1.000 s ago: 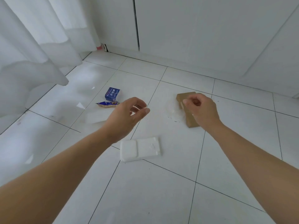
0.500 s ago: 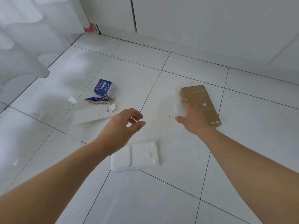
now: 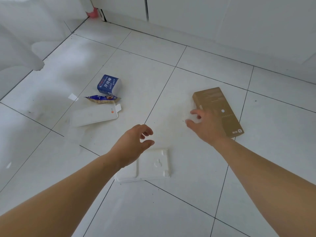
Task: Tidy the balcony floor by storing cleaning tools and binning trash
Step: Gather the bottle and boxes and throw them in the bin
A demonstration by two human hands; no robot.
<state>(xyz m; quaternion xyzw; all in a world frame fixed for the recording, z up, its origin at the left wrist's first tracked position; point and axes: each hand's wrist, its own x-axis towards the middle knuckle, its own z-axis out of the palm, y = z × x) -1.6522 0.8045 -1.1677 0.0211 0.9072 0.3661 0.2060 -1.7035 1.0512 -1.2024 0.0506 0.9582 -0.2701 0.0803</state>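
In the head view, which is the only view we have, the trash lies spread on the white tiled floor (image 3: 196,177). The brown box (image 3: 220,103) lies flat at the right of centre. A white tray (image 3: 153,166) lies just below the centre. At the centre left there is a group of three things close together: a blue packet (image 3: 109,84), a small wrapper (image 3: 102,98) below it, and a white flat box (image 3: 94,115) below that. A curtain (image 3: 17,40) hangs at the upper left, and a pink thing (image 3: 93,13) stands in the far corner at the top. We see no bin and no cleaning tools.

Our right hand (image 3: 206,127) is over the lower left part of the brown box with its fingers spread wide, and it holds nothing. We cannot tell if the fingers already touch the box. Our left hand (image 3: 135,142) hovers at the centre, above the upper left corner of the white tray. Its fingers are loosely curled and it is empty.

We judge that the brown box is the next thing to take. Because it lies flat on smooth tile, the fingers may push it away and not get under its edge. The wrapper is small and light, so it can be forgotten or can slip from a full hand.
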